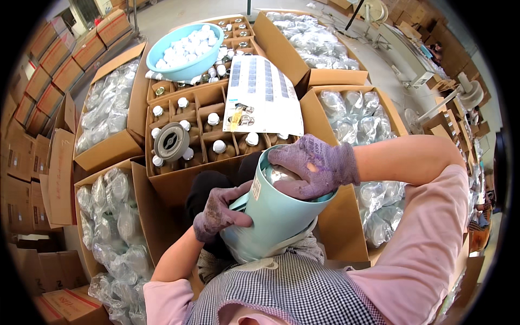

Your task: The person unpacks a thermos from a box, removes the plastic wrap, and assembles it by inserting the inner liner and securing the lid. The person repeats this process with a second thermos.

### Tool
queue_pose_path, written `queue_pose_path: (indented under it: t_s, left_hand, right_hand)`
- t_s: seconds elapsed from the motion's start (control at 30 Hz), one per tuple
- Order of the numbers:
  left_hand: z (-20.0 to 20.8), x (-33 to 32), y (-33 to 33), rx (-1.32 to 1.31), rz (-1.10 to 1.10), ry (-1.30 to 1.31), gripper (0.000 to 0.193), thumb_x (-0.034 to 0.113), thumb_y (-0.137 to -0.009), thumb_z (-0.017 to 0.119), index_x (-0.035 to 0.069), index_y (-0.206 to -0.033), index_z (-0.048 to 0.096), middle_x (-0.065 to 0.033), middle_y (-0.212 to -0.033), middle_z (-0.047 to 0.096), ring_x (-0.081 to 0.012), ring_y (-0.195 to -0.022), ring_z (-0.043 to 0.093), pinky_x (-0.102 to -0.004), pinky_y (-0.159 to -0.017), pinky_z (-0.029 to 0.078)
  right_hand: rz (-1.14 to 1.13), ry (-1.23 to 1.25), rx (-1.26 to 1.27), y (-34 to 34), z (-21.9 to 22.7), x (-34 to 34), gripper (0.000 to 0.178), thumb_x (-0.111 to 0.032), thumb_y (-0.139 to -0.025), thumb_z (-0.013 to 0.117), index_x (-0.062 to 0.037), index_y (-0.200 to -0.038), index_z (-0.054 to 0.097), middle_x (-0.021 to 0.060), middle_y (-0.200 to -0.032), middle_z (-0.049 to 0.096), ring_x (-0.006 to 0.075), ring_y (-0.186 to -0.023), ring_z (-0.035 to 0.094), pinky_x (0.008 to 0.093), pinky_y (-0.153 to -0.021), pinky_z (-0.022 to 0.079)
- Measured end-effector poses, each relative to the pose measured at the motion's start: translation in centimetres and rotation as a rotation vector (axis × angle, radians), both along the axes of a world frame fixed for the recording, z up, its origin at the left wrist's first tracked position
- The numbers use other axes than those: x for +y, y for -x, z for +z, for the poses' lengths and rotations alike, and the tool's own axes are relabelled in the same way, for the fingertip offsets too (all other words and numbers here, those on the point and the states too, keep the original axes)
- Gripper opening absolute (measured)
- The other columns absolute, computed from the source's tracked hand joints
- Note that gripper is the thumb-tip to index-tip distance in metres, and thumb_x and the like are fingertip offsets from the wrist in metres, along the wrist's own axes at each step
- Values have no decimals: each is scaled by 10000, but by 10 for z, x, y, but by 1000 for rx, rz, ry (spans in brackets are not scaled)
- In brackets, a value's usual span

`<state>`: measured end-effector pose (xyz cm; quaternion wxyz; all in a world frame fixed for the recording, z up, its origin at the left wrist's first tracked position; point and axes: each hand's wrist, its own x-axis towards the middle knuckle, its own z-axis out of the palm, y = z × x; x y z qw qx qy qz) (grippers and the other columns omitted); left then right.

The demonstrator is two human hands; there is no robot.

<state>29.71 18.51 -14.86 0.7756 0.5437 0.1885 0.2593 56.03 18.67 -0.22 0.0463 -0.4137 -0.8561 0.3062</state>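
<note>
A light blue jug-shaped vessel (271,222) with a side handle (239,203) stands tilted on my lap, its wide mouth facing up. My left hand (219,211), in a stained purple work glove, is closed round the handle, thumb against the wall. My right hand (313,167), gloved the same way, reaches into the mouth. Its fingers curl over a shiny silvery rounded piece (280,176) inside the rim; the lower part of that piece is hidden by the vessel and my glove.
Ahead, a divided carton (208,151) holds white-capped containers, a round grey part (171,142) and a printed sheet (262,92). Behind it sits a blue basin (156,57) of white caps. Cartons with plastic-wrapped pieces (116,216) flank me on both sides; stacked boxes (70,81) stand far left.
</note>
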Motion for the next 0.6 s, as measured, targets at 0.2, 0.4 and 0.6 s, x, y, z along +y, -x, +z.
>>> queue_pose_path:
  t_s: [0.2,0.4,0.6]
  left_hand:
    - [-17,4,6,-74,5,147,878,147,-634,933,-16,-1395,527,-16,-1180,658,-88,-1041,584,-266,-962,465]
    - [0,13,-3,-5,59,18,811,81,-689,880,-23,-1404,513,-29,-1166,663,-96,-1021,595,-270,-952,476]
    - [8,-5,-12,4,112,27,861,272,-666,926,-29,-1375,540,-39,-1164,668,-103,-1031,600,-273,-945,489]
  right_hand:
    - [115,-23,51,5,-20,19,511,-506,-908,552,-24,-1068,606,214,-943,663,401,-852,670,459,-771,540]
    - [145,4,-86,-8,3,27,522,-464,-925,532,-39,-1227,519,249,-1056,654,435,-959,656,492,-855,523]
    - [290,-223,-95,-13,-1,7,402,-287,-893,582,-71,-1228,528,282,-1061,586,406,-800,679,436,-683,571]
